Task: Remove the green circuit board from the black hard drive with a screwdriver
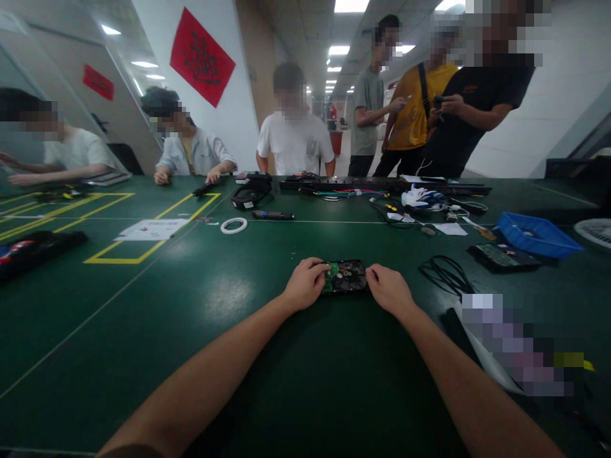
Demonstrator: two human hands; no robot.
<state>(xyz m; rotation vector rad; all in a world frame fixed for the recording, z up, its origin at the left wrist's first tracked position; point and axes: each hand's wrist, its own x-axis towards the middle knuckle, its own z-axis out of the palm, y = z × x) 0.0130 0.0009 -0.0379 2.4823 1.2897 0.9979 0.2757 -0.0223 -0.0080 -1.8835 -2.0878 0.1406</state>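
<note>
An opened black electronic device (352, 275) lies on the green table in front of me, with a green circuit board (331, 278) showing in its left part and loose wiring near its middle. My left hand (306, 284) grips the left end, thumb and fingers reaching over the board. At the opposite end, my right hand (389, 289) is closed with curled fingers against the device's right edge. Its fingertips are partly hidden. A few tiny specks, perhaps screws (293, 253), sit beyond my left hand.
To the right are a coiled black cable (443, 275), another circuit-board unit (505, 257) and a blue tray (539, 234). A white tape ring (233, 226) and a dark cylindrical tool (273, 215) lie ahead. Wires and long black parts (382, 184) line the far edge, where several people sit or stand.
</note>
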